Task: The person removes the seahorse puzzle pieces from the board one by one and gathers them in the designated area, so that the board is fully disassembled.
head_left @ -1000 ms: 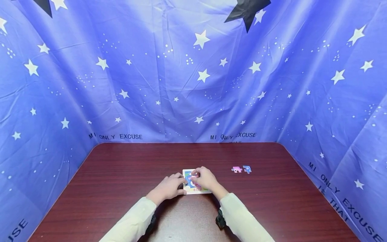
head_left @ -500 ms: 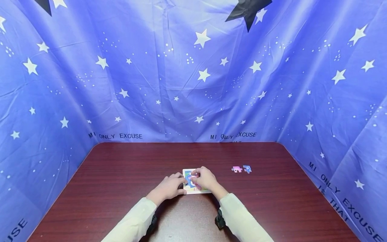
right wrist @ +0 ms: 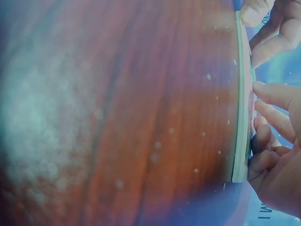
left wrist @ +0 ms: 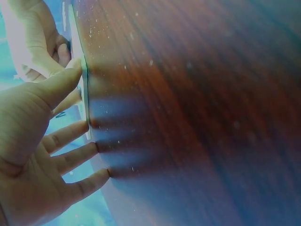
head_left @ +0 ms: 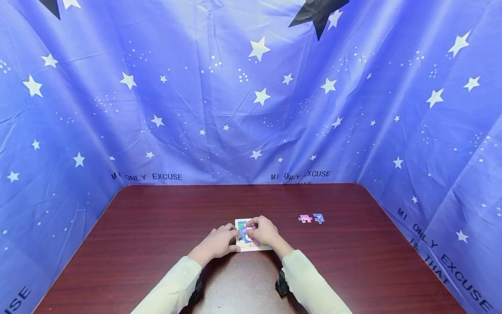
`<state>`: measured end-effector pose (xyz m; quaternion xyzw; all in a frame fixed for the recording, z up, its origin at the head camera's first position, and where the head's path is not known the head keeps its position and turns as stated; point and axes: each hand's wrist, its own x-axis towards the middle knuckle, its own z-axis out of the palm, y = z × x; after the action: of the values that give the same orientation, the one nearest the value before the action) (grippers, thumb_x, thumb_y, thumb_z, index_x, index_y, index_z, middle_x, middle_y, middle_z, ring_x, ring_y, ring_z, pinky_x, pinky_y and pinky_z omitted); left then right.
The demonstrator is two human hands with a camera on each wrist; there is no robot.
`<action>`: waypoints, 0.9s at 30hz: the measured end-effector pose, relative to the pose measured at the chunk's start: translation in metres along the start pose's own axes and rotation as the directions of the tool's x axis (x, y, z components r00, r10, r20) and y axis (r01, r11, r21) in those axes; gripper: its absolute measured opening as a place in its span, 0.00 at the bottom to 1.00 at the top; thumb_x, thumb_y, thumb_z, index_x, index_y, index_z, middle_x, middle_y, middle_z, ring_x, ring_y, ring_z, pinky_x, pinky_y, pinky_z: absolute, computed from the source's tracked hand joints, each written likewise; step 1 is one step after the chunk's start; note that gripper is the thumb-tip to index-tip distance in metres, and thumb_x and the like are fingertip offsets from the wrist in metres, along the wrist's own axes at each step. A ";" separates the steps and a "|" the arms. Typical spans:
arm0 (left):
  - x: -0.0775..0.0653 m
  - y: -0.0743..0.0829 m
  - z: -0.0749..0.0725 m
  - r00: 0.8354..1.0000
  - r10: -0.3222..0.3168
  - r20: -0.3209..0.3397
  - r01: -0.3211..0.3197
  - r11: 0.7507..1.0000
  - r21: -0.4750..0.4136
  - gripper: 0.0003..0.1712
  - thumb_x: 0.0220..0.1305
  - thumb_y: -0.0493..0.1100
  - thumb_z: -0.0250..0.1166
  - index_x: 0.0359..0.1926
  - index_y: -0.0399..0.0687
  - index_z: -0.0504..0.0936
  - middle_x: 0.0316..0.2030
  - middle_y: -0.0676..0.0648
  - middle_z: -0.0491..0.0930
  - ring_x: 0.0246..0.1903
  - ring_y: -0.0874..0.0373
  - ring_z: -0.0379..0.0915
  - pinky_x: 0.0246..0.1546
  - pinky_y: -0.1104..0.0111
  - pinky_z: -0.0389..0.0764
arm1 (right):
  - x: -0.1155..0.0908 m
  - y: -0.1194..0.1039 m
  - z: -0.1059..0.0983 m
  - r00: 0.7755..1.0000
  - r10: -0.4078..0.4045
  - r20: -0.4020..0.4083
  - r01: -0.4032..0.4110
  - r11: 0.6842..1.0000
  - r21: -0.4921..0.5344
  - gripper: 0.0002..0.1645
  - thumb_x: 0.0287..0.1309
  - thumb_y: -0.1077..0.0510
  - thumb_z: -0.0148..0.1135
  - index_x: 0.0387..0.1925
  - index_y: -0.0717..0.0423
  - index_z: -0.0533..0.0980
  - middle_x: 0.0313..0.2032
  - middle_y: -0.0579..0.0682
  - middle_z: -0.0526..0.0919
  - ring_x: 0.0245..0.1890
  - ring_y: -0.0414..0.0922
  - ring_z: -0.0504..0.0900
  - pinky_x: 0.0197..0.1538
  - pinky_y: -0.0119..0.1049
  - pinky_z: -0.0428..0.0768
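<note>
A small jigsaw puzzle (head_left: 244, 238) in a white-edged tray lies flat on the table, its picture blue, green and pink. My left hand (head_left: 218, 243) steadies the tray's left side. Its fingers are spread fairly straight, with the thumb at the near corner, as the left wrist view shows. Over the middle of the puzzle, my right hand (head_left: 265, 232) pinches a pink puzzle piece (head_left: 250, 227) between thumb and index finger, low against the picture. The other fingers curl in, in the right wrist view. Much of the piece and the puzzle's right half are hidden by that hand.
Two loose jigsaw pieces, one pink (head_left: 305, 219) and one blue (head_left: 319, 218), lie side by side farther back on the right. The dark red wooden table (head_left: 164, 209) is enclosed by a blue star-printed curtain (head_left: 219, 96) at the back and sides.
Both hands stay at the tray, with only tiny shifts of the right fingers over the puzzle. The whole head view has drifted slightly. The two loose pieces have not moved.
</note>
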<state>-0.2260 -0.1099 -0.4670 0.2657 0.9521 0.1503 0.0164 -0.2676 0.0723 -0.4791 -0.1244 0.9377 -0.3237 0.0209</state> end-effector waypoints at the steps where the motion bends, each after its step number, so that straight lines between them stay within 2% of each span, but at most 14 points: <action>1: 0.000 0.000 0.000 1.000 -0.001 0.001 0.001 1.000 0.001 0.20 0.56 0.54 0.65 0.47 0.51 0.80 0.49 0.47 0.74 0.51 0.48 0.72 0.44 0.51 0.72 | 0.000 0.000 0.000 1.000 0.001 0.001 -0.001 1.000 0.001 0.10 0.50 0.49 0.67 0.34 0.48 0.82 0.28 0.45 0.73 0.26 0.37 0.70 0.28 0.32 0.65; 14: 0.002 -0.005 0.004 1.000 -0.014 0.008 0.014 1.000 0.013 0.19 0.55 0.54 0.66 0.46 0.52 0.80 0.48 0.48 0.74 0.49 0.48 0.72 0.42 0.52 0.72 | 0.000 -0.004 0.000 1.000 0.015 -0.006 -0.015 1.000 0.018 0.11 0.49 0.50 0.68 0.34 0.49 0.82 0.29 0.45 0.74 0.27 0.38 0.71 0.31 0.33 0.65; 19: 0.002 -0.004 0.003 1.000 -0.020 0.017 0.020 1.000 0.012 0.19 0.55 0.54 0.66 0.46 0.52 0.80 0.48 0.48 0.74 0.49 0.48 0.72 0.43 0.52 0.72 | 0.000 -0.004 -0.001 1.000 0.010 0.001 -0.010 0.999 0.038 0.11 0.49 0.51 0.68 0.35 0.50 0.81 0.27 0.44 0.74 0.26 0.38 0.71 0.30 0.34 0.65; 27: 0.002 0.000 0.000 0.999 -0.026 0.026 0.026 1.000 -0.005 0.19 0.56 0.53 0.66 0.46 0.50 0.80 0.48 0.47 0.74 0.49 0.48 0.72 0.44 0.51 0.72 | 0.000 -0.004 -0.002 0.999 0.042 0.024 -0.043 0.998 0.054 0.11 0.51 0.51 0.67 0.36 0.51 0.81 0.24 0.43 0.73 0.23 0.38 0.70 0.30 0.34 0.64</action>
<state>-0.2275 -0.1094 -0.4668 0.2553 0.9548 0.1491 0.0313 -0.2673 0.0702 -0.4747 -0.1074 0.9307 -0.3472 0.0417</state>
